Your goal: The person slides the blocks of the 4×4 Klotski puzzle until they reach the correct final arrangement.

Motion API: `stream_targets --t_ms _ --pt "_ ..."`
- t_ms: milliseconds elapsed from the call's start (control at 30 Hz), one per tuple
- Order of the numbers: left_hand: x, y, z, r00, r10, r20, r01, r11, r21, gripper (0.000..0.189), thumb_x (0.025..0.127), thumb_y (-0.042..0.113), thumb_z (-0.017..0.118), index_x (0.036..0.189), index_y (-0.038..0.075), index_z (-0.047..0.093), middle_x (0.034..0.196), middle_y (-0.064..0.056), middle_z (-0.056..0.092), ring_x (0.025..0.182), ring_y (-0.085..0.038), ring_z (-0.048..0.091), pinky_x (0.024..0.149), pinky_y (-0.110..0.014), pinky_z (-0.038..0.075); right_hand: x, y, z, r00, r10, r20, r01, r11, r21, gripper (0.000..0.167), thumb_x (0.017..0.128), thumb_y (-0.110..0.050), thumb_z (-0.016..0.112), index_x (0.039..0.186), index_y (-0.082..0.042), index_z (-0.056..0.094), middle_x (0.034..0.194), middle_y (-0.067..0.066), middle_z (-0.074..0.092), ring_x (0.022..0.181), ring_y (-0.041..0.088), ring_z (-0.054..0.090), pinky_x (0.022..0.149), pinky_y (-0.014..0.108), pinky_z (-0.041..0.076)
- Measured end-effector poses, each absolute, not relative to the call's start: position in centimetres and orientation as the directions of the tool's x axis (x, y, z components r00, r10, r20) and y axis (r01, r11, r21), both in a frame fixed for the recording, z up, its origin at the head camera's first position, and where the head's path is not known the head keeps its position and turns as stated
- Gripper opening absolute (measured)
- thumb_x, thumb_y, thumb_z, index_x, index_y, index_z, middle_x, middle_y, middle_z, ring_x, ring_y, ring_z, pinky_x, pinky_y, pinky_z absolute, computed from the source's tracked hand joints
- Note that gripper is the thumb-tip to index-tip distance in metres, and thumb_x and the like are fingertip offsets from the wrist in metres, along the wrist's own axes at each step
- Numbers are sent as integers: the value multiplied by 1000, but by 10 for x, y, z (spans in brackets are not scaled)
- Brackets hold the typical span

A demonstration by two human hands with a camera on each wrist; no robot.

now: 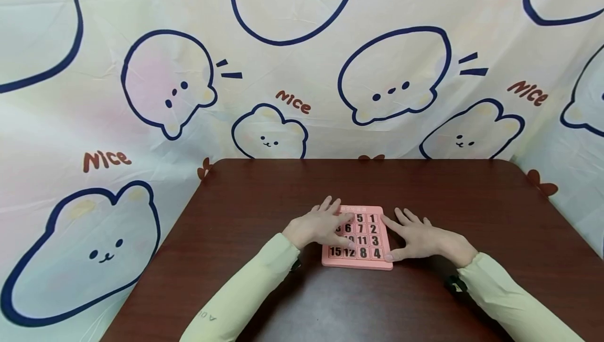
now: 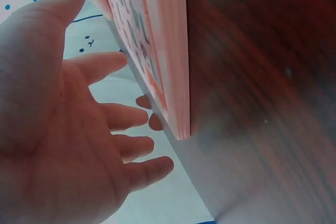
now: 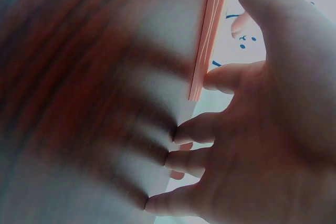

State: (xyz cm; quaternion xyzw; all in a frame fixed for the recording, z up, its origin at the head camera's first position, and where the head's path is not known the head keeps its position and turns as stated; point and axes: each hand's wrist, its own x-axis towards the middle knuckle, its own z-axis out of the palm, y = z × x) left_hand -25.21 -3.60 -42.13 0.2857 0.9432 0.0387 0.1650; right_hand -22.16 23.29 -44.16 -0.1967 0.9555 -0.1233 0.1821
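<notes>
Pink number-tile board (image 1: 362, 239) lies flat on the table (image 1: 264, 190), digits facing the wearer. Left hand (image 1: 318, 226) lies over its left side, fingers spread, gripping nothing; contact of thumb and index with the tiles cannot be confirmed. Right hand (image 1: 417, 238), fingers splayed, holds nothing; index touches the right edge, other fingertips the table. Bear-print cloth (image 1: 283, 74) behind.

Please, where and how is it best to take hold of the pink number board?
Probably grip the pink number board by its side walls, the left hand coming from the left and the right hand from the right. It lies flat on the table, and these thick walls rise above the surface; gripping there should leave the numbered tiles untouched.
</notes>
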Motion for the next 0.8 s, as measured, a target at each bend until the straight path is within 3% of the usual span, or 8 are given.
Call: stream_targets --t_ms 800 --pt "-256 -67 -422 -813 478 -331 443 878 181 79 80 75 58 149 45 35 166 -9 12 154 -33 -1 122 -54 15 -221 233 -443 -858 -419 -296 -330 892 -308 107 76 -74 64 157 -16 24 159 33 15 146 55 11 103 80 14"
